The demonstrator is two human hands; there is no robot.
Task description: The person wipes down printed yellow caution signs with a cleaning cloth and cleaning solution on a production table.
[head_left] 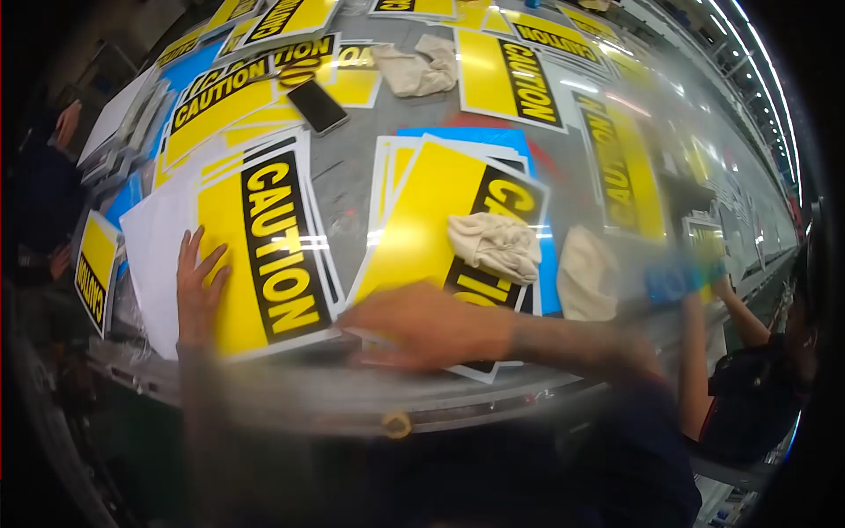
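A yellow and black caution sign [227,220] lies on a stack of signs in front of me, beside plain white sheets [158,229]. My left hand [201,282] rests on its left edge, fingers spread across the yellow and the white. My right hand [427,324] is blurred and reaches left to the sign's lower right corner; whether its fingers grip that corner cannot be made out. Beneath and beyond that hand is a second stack, topped by a tilted caution sign [422,207]. A crumpled cream cloth [495,246] lies on this one.
Another cream cloth [587,273] sits to the right, and a third cloth [418,69] farther back. A black phone [319,107] lies among more signs. At right, a co-worker [748,396] reaches over the table with blurred blue gloves; another person [44,194] stands at left.
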